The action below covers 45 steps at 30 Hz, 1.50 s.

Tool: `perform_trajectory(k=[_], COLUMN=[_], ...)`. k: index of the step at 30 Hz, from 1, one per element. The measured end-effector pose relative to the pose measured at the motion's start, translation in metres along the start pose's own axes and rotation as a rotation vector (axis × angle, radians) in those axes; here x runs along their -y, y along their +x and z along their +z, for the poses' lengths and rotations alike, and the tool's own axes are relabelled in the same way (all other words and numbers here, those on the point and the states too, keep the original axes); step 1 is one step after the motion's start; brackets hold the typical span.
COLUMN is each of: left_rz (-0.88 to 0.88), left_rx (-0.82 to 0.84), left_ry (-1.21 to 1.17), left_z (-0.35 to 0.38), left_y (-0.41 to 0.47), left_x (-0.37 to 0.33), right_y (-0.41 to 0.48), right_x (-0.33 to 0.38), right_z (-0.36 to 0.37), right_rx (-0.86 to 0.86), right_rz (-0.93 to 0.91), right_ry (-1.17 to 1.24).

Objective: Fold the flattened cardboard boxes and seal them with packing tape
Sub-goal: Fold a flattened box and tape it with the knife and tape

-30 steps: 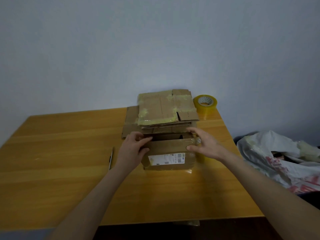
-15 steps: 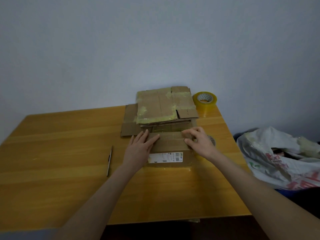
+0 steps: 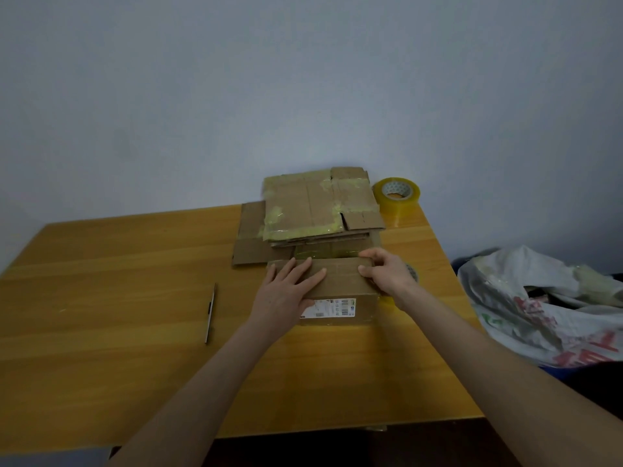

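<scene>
A small folded cardboard box (image 3: 340, 286) with a white label on its near side stands on the wooden table (image 3: 118, 298), its top flaps lying shut. My left hand (image 3: 286, 291) presses flat on the left part of the top with straight fingers. My right hand (image 3: 384, 273) grips the box's right top edge with curled fingers and thumb. Behind the box lies a stack of flattened cardboard boxes (image 3: 317, 210) with yellowish tape on them. A roll of packing tape (image 3: 397, 195) stands at the table's far right. A second tape roll (image 3: 413, 271) peeks out behind my right hand.
A pen-like tool (image 3: 210, 311) lies on the table left of the box. A white plastic bag (image 3: 546, 301) with red print sits off the table's right edge. A pale wall stands right behind the table.
The box's open top flaps have been pushed down shut. My left hand went from gripping the box's left corner to lying flat on top. My right hand moved onto the right top edge.
</scene>
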<state>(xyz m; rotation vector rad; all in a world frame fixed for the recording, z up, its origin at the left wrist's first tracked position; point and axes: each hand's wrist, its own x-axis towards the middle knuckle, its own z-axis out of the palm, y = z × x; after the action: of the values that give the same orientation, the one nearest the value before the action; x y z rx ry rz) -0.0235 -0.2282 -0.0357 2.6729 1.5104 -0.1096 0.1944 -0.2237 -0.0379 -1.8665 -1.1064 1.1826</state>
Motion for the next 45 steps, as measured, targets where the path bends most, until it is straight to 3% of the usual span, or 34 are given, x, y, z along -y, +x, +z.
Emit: perform_trajectory(k=[5, 7, 9, 11, 16, 19, 22, 27, 31, 36, 40, 43, 45], left_rz=[-0.003, -0.009, -0.014, -0.019, -0.018, -0.009, 0.000, 0.003, -0.023, -0.051, -0.100, -0.155, -0.238], left_rx=[0.011, 0.008, -0.007, -0.024, -0.062, -0.106, -0.123, -0.153, -0.120, -0.111, -0.102, -0.126, -0.234], left_ry=[0.012, -0.011, -0.017, -0.011, -0.035, -0.073, -0.092, -0.111, -0.102, -0.138, -0.233, -0.592, -0.875], left_z=[0.000, -0.001, 0.000, 0.002, 0.004, 0.005, 0.006, 0.006, 0.001, -0.001, 0.002, -0.001, -0.012], left_y=[0.002, 0.003, 0.002, 0.003, 0.003, 0.003, 0.004, 0.002, 0.003, 0.004, 0.005, 0.000, -0.006], left_x=[-0.001, 0.000, 0.001, 0.000, 0.001, 0.004, 0.005, 0.004, 0.002, 0.002, 0.003, 0.013, 0.017], right_y=[0.008, 0.009, 0.014, 0.022, 0.027, 0.024, 0.024, 0.024, -0.002, -0.029, -0.029, -0.024, -0.020], right_x=[0.004, 0.004, -0.001, -0.015, -0.059, -0.069, -0.071, -0.034, 0.040, 0.094, 0.100, 0.098, 0.100], right_z=[0.001, -0.008, -0.024, -0.039, -0.027, -0.018, -0.021, -0.046, -0.064, -0.047, -0.014, -0.002, 0.004], right_rx=[-0.042, -0.027, -0.169, -0.284, -0.017, -0.006, -0.073, -0.219, -0.268, 0.120, 0.253, 0.260, 0.263], right_rz=[-0.092, -0.093, -0.060, -0.033, 0.052, 0.002, -0.052, -0.158, -0.314, -0.363, -0.398, -0.408, -0.418], right_ry=[-0.204, -0.094, -0.024, -0.269, -0.967, -1.141, -1.094, -0.373, -0.062, -0.160, -0.356, -0.413, -0.463])
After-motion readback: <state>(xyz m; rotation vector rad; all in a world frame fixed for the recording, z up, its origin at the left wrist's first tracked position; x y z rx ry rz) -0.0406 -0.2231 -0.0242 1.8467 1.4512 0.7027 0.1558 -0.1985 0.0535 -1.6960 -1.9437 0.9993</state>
